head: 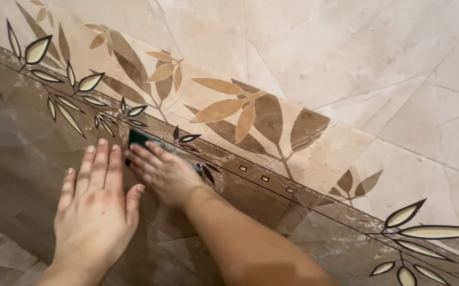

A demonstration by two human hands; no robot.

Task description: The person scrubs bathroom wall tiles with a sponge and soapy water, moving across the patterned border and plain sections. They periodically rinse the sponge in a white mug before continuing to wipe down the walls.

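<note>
I'm looking down at a tiled wall [346, 63] with a leaf pattern, and the dark border strip [272, 182] running across it is my landmark; it slants from upper left down to lower right. My right hand [167, 172] sits right on that strip, fingers closed over a small dark green pad [136, 137], maybe a sponge or a grout float, I can't tell which; only its upper left corner shows past my fingertips, the rest is hidden under the palm. My left hand [96, 204] lies just below the strip, flat and empty, fingers spread and pressed against the brown tile [7, 137]; its thumb side almost touches the right hand, though I can't tell if they meet.

To do this stroke well, I judge the thing is even pressure through the whole palm, not just the fingertips; keep the pad flat on the strip so it doesn't tip onto one edge; let the flat hand steady me against the wall.

As for the pad's heading: its visible corner points up and to the left along the strip, toward the pale outlined leaves [70, 90]; its long axis seems to lie parallel to the strip, following the same slant, but with so much covered I hold that as a guess. My forearm [240, 238] comes in from lower right, nearly in line with it.
</note>
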